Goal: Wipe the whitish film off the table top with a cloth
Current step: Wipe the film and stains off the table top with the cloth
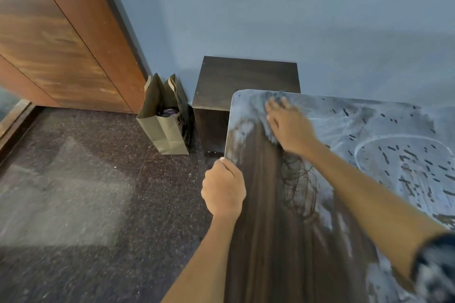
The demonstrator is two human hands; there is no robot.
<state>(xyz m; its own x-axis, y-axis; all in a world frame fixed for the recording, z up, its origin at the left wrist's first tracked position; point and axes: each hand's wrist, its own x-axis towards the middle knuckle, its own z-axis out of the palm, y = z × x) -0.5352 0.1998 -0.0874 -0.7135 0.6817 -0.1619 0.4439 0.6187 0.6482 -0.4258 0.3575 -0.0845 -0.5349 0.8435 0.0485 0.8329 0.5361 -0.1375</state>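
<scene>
The dark wood table top (258,216) fills the lower right. A whitish film (384,125) with streaks and dark flecks covers its right and far parts. A wiped dark strip runs along the left side. My right hand (288,125) lies flat, fingers spread, near the far left corner and presses down on a grey cloth (277,99). The palm hides most of the cloth. My left hand (224,189) clasps the table's left edge, thumb on top.
A dark wooden box (246,81) stands against the blue wall just beyond the table corner. A brown paper bag (165,120) sits on the speckled floor left of it. A wooden door (61,39) fills the upper left.
</scene>
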